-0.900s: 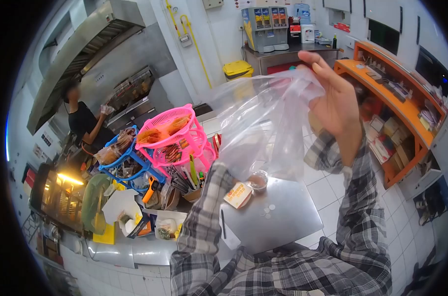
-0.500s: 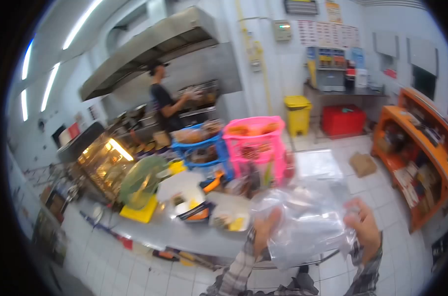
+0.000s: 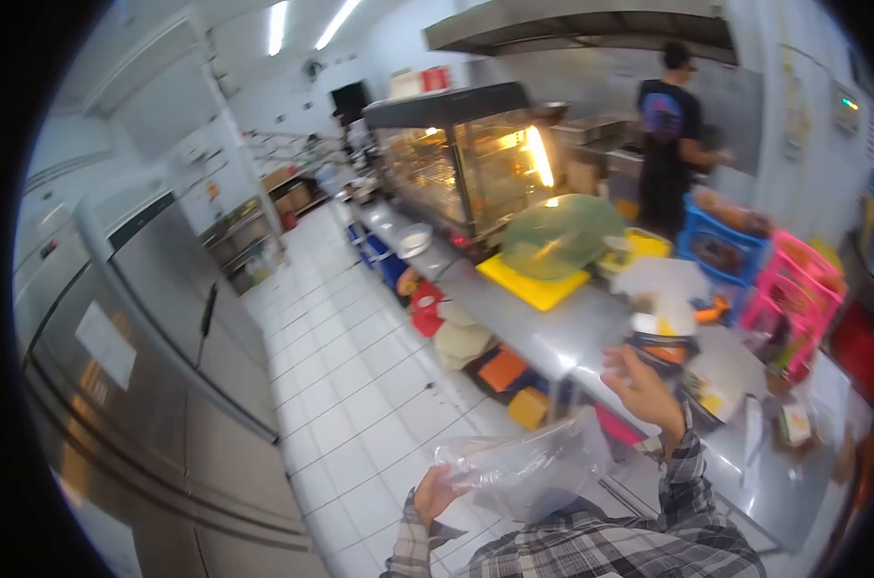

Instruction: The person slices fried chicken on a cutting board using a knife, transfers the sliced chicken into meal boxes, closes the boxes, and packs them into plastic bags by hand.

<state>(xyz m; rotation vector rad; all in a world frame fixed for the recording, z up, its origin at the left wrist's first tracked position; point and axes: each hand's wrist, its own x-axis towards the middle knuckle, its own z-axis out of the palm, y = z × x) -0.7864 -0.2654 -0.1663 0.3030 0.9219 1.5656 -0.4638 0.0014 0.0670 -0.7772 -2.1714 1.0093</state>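
Note:
My left hand is closed on one end of a clear plastic bag, which hangs in front of my plaid shirt. The bag looks crumpled and see-through, and I make out nothing inside it. To the right, my right hand is raised over the edge of the steel counter, its fingers apart and nothing in them. Just beyond it lies a dark and orange packet. White papers or trays lie behind that, some with yellow bits on them.
A lit glass food warmer stands on the counter, near a green translucent cover and a yellow board. Blue and pink baskets are at right. Steel refrigerators line the left. A person stands under the hood.
The view has swung left, bringing the refrigerators and aisle into sight. My right hand has come off the bag and risen toward the counter, while my left hand keeps hold of it.

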